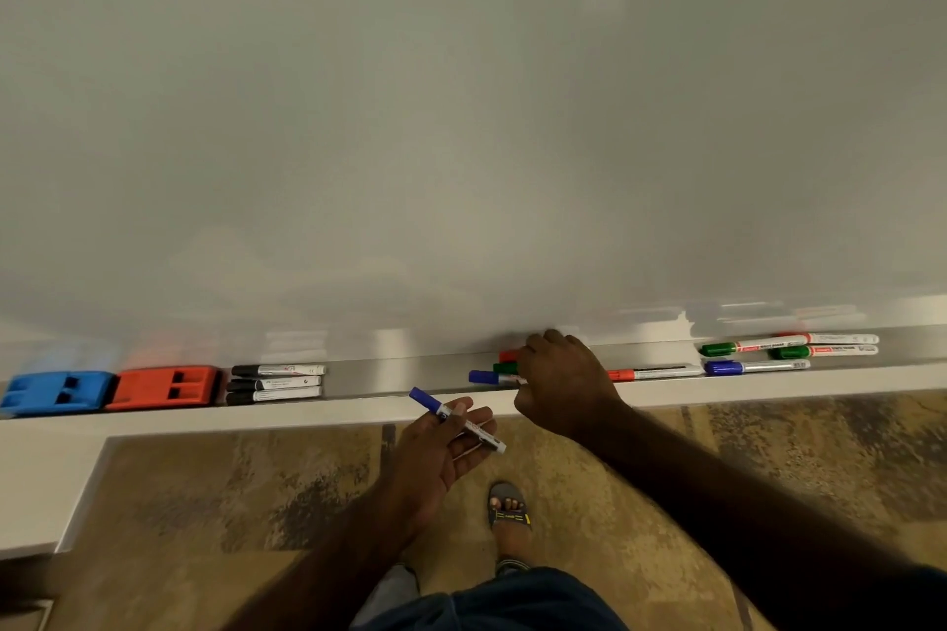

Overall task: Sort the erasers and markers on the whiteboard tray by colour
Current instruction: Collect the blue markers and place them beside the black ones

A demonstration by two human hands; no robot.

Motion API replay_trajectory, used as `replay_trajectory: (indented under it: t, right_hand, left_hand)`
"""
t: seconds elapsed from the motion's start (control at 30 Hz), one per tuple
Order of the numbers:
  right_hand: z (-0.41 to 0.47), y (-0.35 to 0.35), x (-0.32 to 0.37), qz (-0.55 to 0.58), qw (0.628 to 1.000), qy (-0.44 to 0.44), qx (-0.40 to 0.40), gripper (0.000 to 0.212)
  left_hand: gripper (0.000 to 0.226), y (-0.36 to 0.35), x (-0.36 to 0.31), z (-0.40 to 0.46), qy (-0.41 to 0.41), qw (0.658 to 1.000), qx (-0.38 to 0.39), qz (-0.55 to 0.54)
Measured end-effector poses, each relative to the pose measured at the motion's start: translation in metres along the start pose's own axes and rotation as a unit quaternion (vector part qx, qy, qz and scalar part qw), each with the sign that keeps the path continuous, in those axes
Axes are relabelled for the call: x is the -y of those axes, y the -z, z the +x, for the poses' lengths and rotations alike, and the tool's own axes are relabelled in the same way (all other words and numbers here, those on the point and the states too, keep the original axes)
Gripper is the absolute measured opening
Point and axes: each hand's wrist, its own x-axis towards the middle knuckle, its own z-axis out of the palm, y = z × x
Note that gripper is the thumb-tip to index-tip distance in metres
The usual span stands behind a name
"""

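Note:
On the whiteboard tray (410, 374), a blue eraser (56, 392) and a red eraser (166, 387) sit at the far left, with three black markers (276, 383) beside them. My left hand (435, 456) is just below the tray's front edge, shut on a blue-capped marker (453, 418). My right hand (563, 382) rests over a small group at mid-tray: a blue marker (487, 377), a green cap (506, 367) and a red cap (508, 355). Whether it grips one is hidden. A red marker (651, 373), a blue marker (756, 366) and green and red markers (789, 345) lie to the right.
The whiteboard (461, 118) fills the upper view. Below the tray is patterned brown carpet (256, 487), with my sandalled foot (507, 512) on it. A white ledge (41, 477) juts out at the lower left.

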Motion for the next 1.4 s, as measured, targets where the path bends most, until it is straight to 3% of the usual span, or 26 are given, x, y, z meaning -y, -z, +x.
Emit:
replay_trajectory:
  t: [0.23, 0.53, 0.73, 0.97, 1.27, 1.4]
  right_hand:
    - [-0.033, -0.001, 0.022, 0.159, 0.986, -0.046, -0.035, 0.030]
    - [-0.069, -0.014, 0.000, 0.192, 0.980, 0.009, -0.055, 0.038]
    - [-0.099, -0.010, -0.077, 0.117, 0.983, -0.089, -0.114, 0.021]
    - [-0.127, -0.012, -0.146, 0.038, 0.976, -0.189, -0.105, 0.025]
    - [-0.140, -0.008, -0.225, -0.010, 0.965, -0.232, -0.126, 0.040]
    - [-0.140, -0.011, -0.252, -0.021, 0.971, -0.208, -0.115, 0.042]
  left_hand:
    - [0.033, -0.013, 0.001, -0.001, -0.009, 0.999, 0.032, 0.020]
    - [0.034, -0.034, 0.011, 0.002, 0.010, 0.998, 0.015, 0.058]
    - [0.034, -0.054, 0.012, 0.002, 0.019, 0.996, 0.070, 0.051]
    - [0.034, -0.080, 0.019, 0.004, 0.036, 0.991, 0.101, 0.077]
    - [0.034, -0.106, 0.030, 0.003, 0.049, 0.987, 0.101, 0.115]
    - [0.034, -0.111, 0.032, 0.002, 0.049, 0.985, 0.105, 0.128]
